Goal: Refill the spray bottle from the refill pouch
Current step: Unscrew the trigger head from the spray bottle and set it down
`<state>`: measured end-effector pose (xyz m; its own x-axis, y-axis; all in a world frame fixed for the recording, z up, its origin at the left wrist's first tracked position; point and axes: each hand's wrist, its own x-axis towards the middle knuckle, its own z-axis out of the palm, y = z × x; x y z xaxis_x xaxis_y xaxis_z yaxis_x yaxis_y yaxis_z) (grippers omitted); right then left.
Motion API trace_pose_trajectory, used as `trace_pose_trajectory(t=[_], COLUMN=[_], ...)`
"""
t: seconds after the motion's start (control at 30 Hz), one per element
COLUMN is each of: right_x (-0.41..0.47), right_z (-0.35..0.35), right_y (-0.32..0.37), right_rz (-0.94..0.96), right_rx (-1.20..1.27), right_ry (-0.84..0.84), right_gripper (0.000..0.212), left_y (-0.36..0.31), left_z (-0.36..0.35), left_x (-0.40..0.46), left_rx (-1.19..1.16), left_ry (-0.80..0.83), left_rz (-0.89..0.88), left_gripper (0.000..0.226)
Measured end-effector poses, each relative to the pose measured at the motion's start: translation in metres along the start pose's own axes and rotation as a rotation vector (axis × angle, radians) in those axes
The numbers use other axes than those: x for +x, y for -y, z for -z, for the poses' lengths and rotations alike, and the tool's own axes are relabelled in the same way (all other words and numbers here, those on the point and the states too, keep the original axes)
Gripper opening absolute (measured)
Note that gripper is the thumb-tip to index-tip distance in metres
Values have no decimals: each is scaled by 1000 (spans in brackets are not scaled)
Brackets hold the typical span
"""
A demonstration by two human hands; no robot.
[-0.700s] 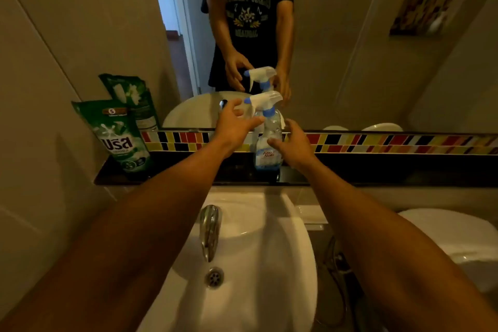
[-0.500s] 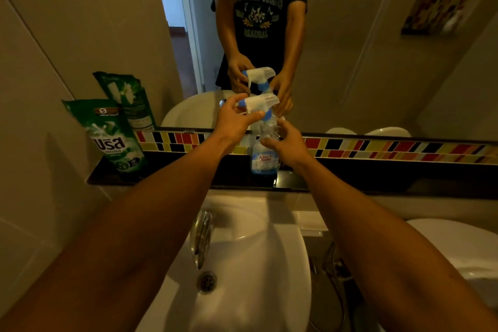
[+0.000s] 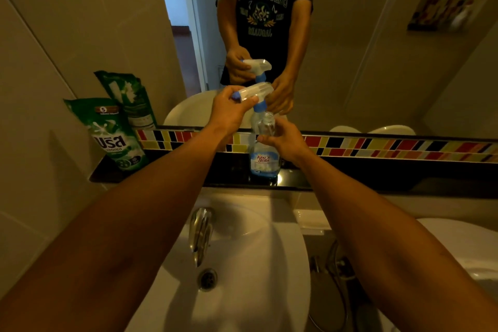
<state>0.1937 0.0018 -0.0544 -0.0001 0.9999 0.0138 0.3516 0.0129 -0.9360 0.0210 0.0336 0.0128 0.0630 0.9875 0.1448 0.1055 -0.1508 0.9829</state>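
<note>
A clear spray bottle (image 3: pixel 263 162) with a blue-and-white label stands on the dark shelf (image 3: pixel 377 172) under the mirror. My right hand (image 3: pixel 285 140) grips its upper body. My left hand (image 3: pixel 229 113) holds the white-and-blue spray head (image 3: pixel 256 93), lifted off and tilted to the left of the open bottle neck, its dip tube still reaching down into the bottle. A green refill pouch (image 3: pixel 113 135) leans against the wall at the shelf's left end.
A white sink (image 3: pixel 242 277) with a chrome tap (image 3: pixel 200 234) lies below the shelf. A coloured tile strip (image 3: pixel 390 147) runs behind the shelf. The mirror (image 3: pixel 350 48) reflects a person and the bottle. A white toilet lid (image 3: pixel 463 245) is at the right.
The spray head, which sat on the bottle before, has come off the neck and is raised and tilted left in my left hand. My right hand stays on the bottle.
</note>
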Motion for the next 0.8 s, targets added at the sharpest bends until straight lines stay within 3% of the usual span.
trace_pose_trajectory(t=[0.33, 0.8], right_x=[-21, -54], right_z=[2, 8], right_y=[15, 33], right_rz=[-20, -23], right_rx=[-60, -56], right_ry=[-74, -177], right_gripper=[50, 39], left_y=[-55, -95], left_z=[39, 87], left_x=[14, 17], left_rx=[-77, -24], left_ry=[-23, -117], left_rz=[-59, -165], left_gripper=[13, 16])
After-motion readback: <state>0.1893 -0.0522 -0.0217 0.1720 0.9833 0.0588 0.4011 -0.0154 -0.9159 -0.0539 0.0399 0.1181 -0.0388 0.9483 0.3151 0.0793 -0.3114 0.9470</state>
